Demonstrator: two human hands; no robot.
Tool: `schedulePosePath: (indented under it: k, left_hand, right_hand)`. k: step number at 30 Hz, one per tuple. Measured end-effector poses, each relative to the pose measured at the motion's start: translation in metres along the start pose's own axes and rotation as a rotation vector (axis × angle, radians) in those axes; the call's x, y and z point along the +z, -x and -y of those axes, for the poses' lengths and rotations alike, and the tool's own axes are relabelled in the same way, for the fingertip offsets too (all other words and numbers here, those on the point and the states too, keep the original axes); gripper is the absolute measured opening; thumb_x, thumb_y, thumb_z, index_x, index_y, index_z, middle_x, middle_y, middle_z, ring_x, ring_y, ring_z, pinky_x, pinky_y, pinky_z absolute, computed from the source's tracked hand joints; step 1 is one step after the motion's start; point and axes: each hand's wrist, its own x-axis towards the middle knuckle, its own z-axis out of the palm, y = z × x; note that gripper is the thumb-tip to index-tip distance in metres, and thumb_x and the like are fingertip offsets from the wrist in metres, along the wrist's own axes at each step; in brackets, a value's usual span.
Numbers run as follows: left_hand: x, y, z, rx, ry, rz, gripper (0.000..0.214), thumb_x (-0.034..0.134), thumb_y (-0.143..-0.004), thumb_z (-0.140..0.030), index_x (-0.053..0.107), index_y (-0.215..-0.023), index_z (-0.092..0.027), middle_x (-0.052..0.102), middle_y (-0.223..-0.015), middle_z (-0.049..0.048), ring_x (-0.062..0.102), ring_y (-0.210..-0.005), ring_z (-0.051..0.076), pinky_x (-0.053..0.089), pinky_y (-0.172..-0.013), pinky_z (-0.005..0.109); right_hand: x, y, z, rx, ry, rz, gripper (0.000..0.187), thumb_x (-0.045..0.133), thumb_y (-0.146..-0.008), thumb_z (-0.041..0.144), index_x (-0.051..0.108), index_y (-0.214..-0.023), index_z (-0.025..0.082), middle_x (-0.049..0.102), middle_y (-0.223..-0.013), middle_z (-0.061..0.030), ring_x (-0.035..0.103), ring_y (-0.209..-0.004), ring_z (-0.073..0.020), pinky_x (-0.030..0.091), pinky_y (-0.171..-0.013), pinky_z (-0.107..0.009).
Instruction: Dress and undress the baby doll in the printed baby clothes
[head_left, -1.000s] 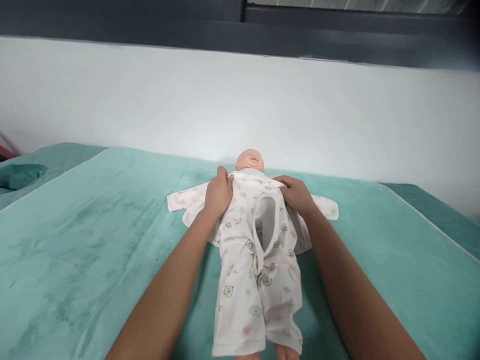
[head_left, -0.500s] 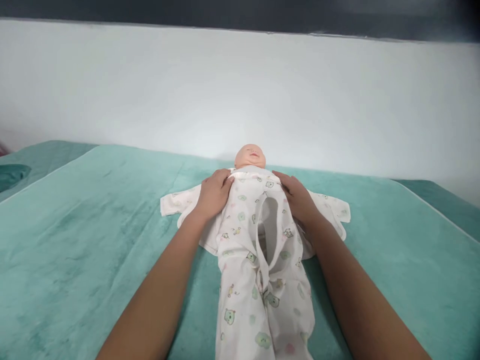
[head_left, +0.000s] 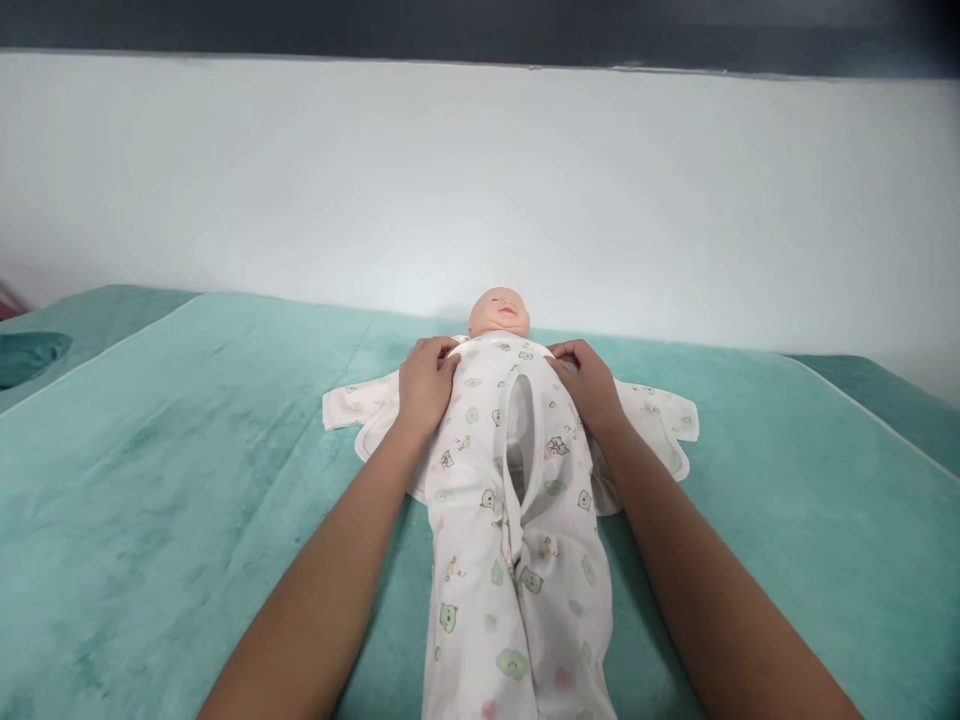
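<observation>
A baby doll (head_left: 501, 311) lies on its back on a teal mat (head_left: 187, 470), head toward the wall. White printed baby trousers (head_left: 510, 540) cover its body and legs, over an open white printed top (head_left: 660, 420) spread out to both sides. My left hand (head_left: 424, 385) grips the upper edge of the trousers at the doll's left-side chest, fingers curled. My right hand (head_left: 589, 385) grips the same edge on the other side, fingers also curled. An oval opening in the trousers' front shows between my hands.
A white wall (head_left: 480, 190) rises just behind the doll's head, with a dark window frame (head_left: 480, 30) above it. A dark green cushion (head_left: 30, 355) lies at the far left. The teal mat spreads wide on both sides.
Both hands slid slightly up toward the doll's shoulders and their fingers curled onto the trousers' top edge. The camera tilted down, so the window is mostly out of view.
</observation>
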Motion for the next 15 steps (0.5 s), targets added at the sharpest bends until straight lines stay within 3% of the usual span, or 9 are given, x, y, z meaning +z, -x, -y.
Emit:
schedulePosePath:
  k: [4, 8, 12, 15]
  left_hand:
    - [0.002, 0.001, 0.002, 0.048, -0.169, 0.054, 0.039, 0.04, -0.096, -0.022, 0.065, -0.126, -0.025, 0.063, -0.119, 0.0087, 0.057, -0.108, 0.024, 0.042, -0.098, 0.039]
    - [0.001, 0.003, 0.004, 0.056, -0.206, 0.09, 0.042, 0.038, -0.096, -0.02, 0.062, -0.13, -0.025, 0.062, -0.121, 0.0095, 0.056, -0.109, 0.024, 0.043, -0.097, 0.039]
    - [-0.007, 0.024, 0.003, 0.174, -0.156, -0.005, 0.041, 0.042, -0.09, -0.011, 0.067, -0.12, -0.02, 0.064, -0.12, 0.0098, 0.052, -0.113, 0.024, 0.041, -0.101, 0.039]
    - [-0.017, 0.045, -0.002, 0.188, -0.169, -0.032, 0.033, 0.044, -0.086, -0.009, 0.07, -0.104, -0.018, 0.067, -0.109, 0.0097, 0.053, -0.108, 0.025, 0.042, -0.097, 0.038]
  right_hand:
    - [0.0, 0.006, -0.003, -0.168, -0.002, -0.057, 0.022, 0.052, -0.078, 0.026, 0.06, -0.099, 0.023, 0.064, -0.115, -0.0084, 0.056, -0.113, -0.0251, 0.04, -0.101, -0.044]
    - [-0.004, 0.017, 0.0, -0.259, 0.131, -0.101, 0.017, 0.051, -0.078, 0.025, 0.062, -0.092, 0.022, 0.062, -0.105, -0.0091, 0.055, -0.107, -0.0259, 0.042, -0.097, -0.043]
    - [-0.011, 0.035, 0.003, -0.071, 0.151, -0.085, 0.017, 0.05, -0.084, 0.035, 0.062, -0.086, 0.022, 0.064, -0.088, -0.0057, 0.058, -0.082, -0.0222, 0.047, -0.076, -0.037]
    - [-0.016, 0.048, 0.004, 0.054, 0.11, 0.074, 0.02, 0.05, -0.083, 0.035, 0.065, -0.083, 0.022, 0.07, -0.085, -0.0048, 0.061, -0.081, -0.0233, 0.047, -0.077, -0.037]
